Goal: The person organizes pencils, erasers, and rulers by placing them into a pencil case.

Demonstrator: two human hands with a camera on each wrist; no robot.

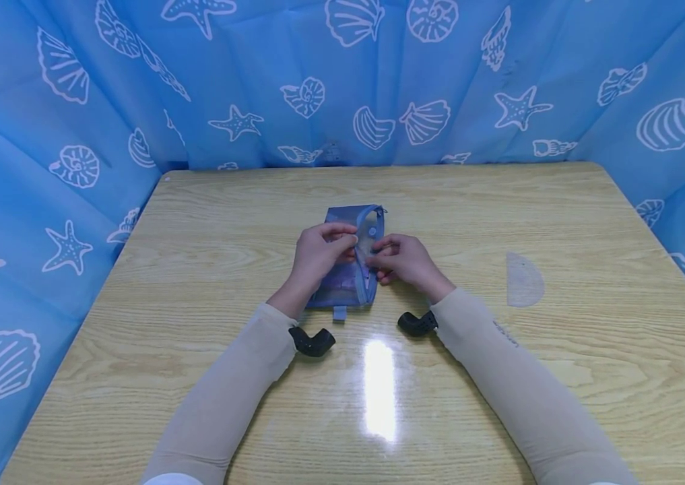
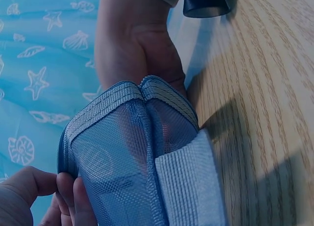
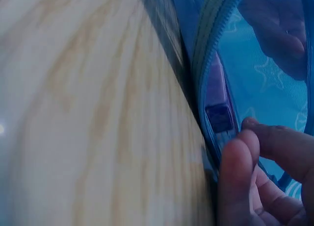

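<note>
A blue mesh zip pouch (image 1: 333,296) lies on the table, its zipped mouth spread apart on the right side. My left hand (image 1: 324,249) pinches the mouth's left edge between thumb and fingers. At the opposite edge, my right hand (image 1: 405,259) has thumb and forefinger brought together on the rim. Through the opening in the right wrist view, a purple block-like object (image 3: 218,88) with a dark end lies inside the pouch. A pale fabric tab (image 2: 189,179) sticks out from the pouch's near end.
A clear half-round protractor (image 1: 524,279) lies on the wooden table (image 1: 209,269) to the right. Black curved camera mounts (image 1: 312,342) jut from both wrists. A blue curtain with shell prints (image 1: 294,67) hangs behind and along the sides.
</note>
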